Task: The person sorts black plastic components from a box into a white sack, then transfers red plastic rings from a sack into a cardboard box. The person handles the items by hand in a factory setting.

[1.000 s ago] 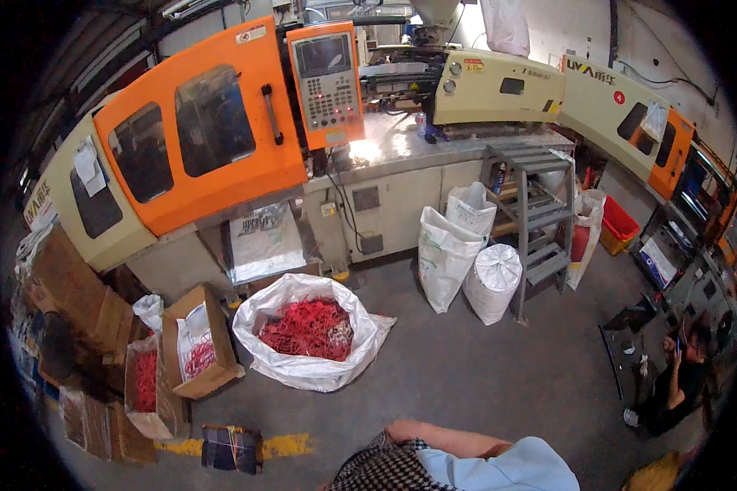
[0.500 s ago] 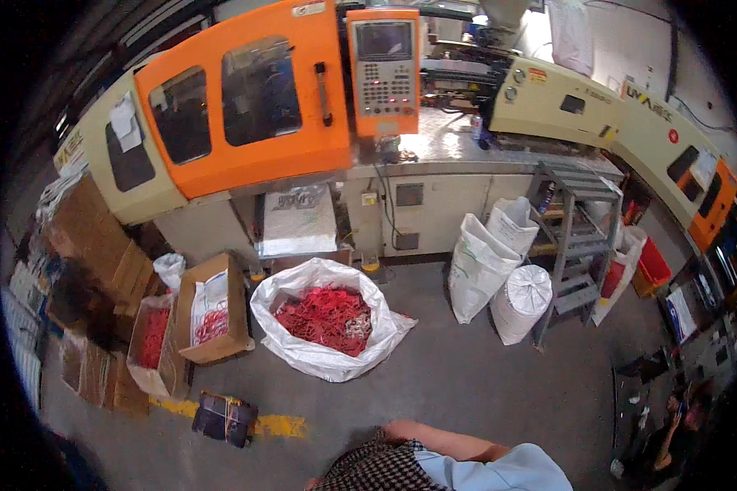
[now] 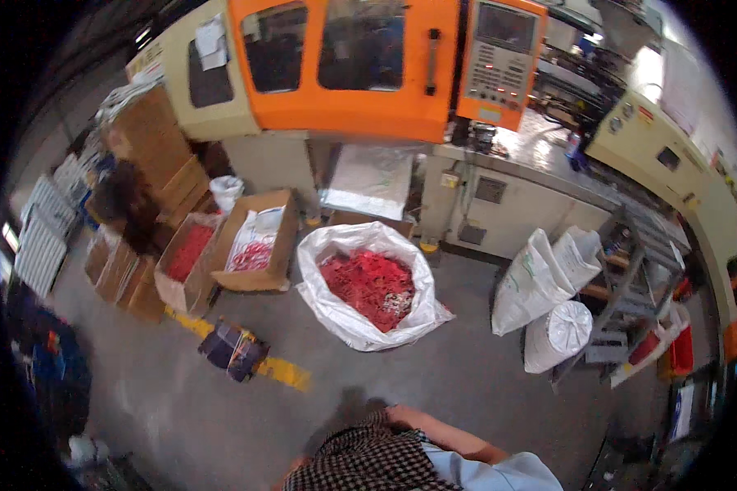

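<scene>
My right forearm (image 3: pixel 450 434) reaches in from the lower edge out of a light blue sleeve. Its end, my right hand (image 3: pixel 396 415), lies at the edge of a black-and-beige checked cloth (image 3: pixel 368 454), which hides the fingers. Left of the cloth, only a sliver of skin from my left arm or hand (image 3: pixel 295 465) shows at the lower edge. Ahead on the floor stands a large white woven sack (image 3: pixel 336 323), its mouth rolled wide around a heap of red plastic pieces (image 3: pixel 364 282). Both hands are apart from the sack.
An orange-and-cream moulding machine (image 3: pixel 352 102) with a control panel (image 3: pixel 499 69) spans the back. Left stand cardboard boxes (image 3: pixel 282 245) with red pieces. A dark strapped bundle (image 3: pixel 233 350) lies on a yellow floor line (image 3: pixel 282 372). White sacks (image 3: pixel 532 286) and grey steps (image 3: pixel 639 270) stand right.
My view has turned left and tilted down, so the machine, sacks and boxes sit farther right in the picture. The person at the lower right has left view. My right arm stays beside the cloth.
</scene>
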Demonstrator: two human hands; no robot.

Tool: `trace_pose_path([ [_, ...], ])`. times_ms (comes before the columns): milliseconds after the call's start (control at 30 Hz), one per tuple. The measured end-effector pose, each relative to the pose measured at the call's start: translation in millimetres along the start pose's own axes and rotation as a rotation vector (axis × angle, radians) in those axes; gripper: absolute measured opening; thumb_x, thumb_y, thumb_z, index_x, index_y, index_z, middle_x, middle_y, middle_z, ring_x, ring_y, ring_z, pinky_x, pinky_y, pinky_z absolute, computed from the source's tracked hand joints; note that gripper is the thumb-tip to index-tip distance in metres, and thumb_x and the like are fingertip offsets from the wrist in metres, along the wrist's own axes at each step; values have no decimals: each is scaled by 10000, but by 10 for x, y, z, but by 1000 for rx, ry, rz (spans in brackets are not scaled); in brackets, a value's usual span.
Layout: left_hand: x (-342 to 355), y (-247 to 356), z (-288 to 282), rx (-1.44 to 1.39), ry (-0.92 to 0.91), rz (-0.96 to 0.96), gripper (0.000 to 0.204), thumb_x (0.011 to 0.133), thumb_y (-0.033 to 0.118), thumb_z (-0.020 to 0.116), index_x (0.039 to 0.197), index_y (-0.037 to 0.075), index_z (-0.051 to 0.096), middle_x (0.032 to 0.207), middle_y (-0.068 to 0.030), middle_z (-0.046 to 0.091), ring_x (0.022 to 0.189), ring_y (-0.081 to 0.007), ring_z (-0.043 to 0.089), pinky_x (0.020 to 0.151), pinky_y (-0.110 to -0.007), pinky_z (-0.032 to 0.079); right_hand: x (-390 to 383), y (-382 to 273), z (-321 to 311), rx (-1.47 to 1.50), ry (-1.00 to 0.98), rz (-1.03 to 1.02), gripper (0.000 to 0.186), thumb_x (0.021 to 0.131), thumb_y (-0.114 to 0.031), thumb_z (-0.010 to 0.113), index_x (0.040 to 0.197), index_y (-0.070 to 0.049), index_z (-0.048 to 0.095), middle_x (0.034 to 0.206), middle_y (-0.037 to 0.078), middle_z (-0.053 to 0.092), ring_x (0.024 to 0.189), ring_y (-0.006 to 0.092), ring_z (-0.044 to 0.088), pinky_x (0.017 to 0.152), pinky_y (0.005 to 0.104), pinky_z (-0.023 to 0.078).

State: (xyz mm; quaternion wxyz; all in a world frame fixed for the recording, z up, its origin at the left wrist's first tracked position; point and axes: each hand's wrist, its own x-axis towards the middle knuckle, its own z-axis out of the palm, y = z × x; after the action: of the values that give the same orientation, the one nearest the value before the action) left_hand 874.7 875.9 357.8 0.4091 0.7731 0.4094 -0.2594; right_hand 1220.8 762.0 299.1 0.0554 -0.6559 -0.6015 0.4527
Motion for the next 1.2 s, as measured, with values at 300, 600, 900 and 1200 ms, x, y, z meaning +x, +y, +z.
trace_pose_path([
  [300, -369, -300, 692, -106, 82, -150, 258, 829, 212, 444, 983, 43, 563, 963, -158, 578, 862, -312, 567, 699, -425, 466, -205, -587, -386, 23, -119, 77, 468, 823, -424, 406, 1034, -26, 532, 948, 215, 573, 895, 380, 532, 747, 434, 412],
  [600, -242, -704, 1185, -209, 47, -184, 296, 793, 255, 483, 978, 42, 575, 953, -155, 588, 864, -313, 568, 722, -415, 457, 235, -978, -736, -7, -216, -4, 412, 816, -384, 448, 980, -22, 559, 876, 238, 571, 851, 377, 542, 723, 430, 421],
  [900, 150, -1569, 748, -101, 31, 44, 358, 710, 325, 581, 935, 48, 606, 906, -145, 611, 826, -323, 578, 720, -409, 459, 1223, -1443, -456, -572, -423, 75, 359, 797, -291, 549, 1053, -40, 536, 1035, 148, 552, 920, 277, 540, 752, 396, 441],
  [1200, -831, -2496, 326, -406, 346, -319, 253, 756, 274, 540, 829, 51, 634, 830, -151, 619, 796, -339, 580, 696, -416, 462, 2534, -2181, 230, -455, -477, -37, 381, 786, -311, 554, 1035, -23, 544, 946, 153, 569, 863, 282, 553, 731, 394, 449],
])
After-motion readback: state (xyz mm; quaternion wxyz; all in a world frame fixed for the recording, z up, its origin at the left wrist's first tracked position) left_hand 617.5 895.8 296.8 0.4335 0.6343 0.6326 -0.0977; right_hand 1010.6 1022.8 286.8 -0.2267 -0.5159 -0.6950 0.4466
